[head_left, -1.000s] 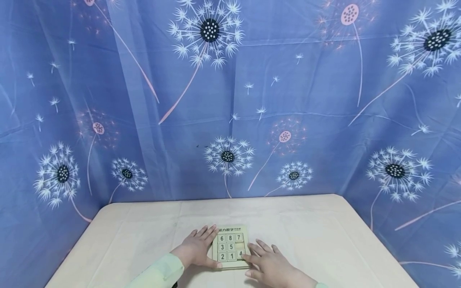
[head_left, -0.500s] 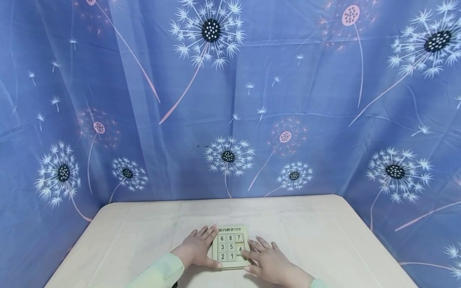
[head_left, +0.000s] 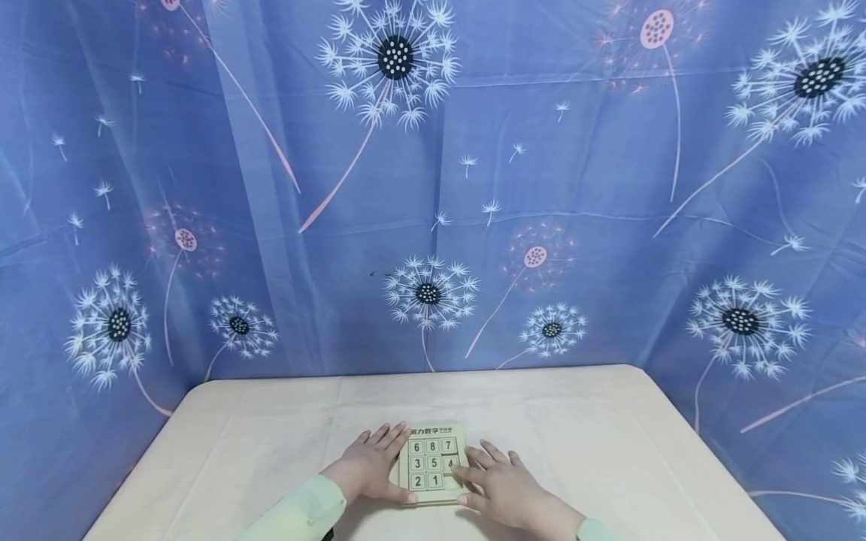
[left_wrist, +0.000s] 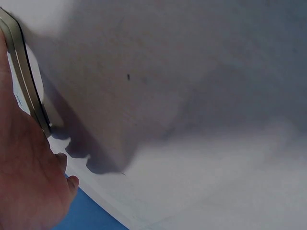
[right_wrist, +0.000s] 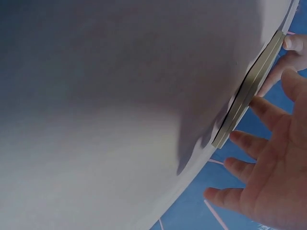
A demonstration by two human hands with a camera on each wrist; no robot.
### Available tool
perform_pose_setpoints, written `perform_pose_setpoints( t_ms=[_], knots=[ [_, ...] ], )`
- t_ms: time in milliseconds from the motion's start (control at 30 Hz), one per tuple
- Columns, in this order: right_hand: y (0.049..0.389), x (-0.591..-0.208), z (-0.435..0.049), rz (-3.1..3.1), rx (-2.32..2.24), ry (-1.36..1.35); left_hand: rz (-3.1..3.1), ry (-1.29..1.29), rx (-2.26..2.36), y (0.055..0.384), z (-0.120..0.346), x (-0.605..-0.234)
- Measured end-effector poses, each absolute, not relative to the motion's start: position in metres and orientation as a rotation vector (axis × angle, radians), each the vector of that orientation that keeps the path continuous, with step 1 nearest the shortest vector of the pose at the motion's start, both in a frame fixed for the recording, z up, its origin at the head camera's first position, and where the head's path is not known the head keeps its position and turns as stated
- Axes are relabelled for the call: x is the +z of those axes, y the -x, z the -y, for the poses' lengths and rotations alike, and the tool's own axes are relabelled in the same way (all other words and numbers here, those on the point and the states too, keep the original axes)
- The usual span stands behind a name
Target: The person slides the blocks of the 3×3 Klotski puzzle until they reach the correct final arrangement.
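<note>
A pale green number slide puzzle lies flat on the table in the head view, its numbered tiles in a square frame below dark printed characters. My left hand rests along its left side, fingers straight and spread, thumb on the lower left corner. My right hand is at the right side with its index fingertip on the 4 tile, partly covering it. That tile sits in the middle row; the lower right slot is bare. In the right wrist view the puzzle's edge shows beside spread fingers.
A cream-coloured table carries the puzzle near its front. Blue curtains printed with dandelions hang behind it and on both sides. Pale green sleeves cover the forearms.
The 4 tile has slid up from the bottom right slot into the middle right one, under the right index finger. The right hand shifted slightly; the left hand stayed put.
</note>
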State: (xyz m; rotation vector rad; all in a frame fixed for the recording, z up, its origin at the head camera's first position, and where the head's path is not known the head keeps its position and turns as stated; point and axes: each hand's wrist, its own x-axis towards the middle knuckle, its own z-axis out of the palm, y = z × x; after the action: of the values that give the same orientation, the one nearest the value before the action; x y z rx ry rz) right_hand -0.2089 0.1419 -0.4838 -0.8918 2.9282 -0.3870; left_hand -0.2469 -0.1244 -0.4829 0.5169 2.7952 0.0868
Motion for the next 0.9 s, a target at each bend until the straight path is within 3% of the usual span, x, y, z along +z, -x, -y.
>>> perform_pose_setpoints(
  t_ms=[900],
  knots=[
    [0.2169,-0.482,-0.1421,-2.894,-0.395,0.913,-2.796,-0.524,0.085,0.2458,0.1236,-0.4811]
  ],
)
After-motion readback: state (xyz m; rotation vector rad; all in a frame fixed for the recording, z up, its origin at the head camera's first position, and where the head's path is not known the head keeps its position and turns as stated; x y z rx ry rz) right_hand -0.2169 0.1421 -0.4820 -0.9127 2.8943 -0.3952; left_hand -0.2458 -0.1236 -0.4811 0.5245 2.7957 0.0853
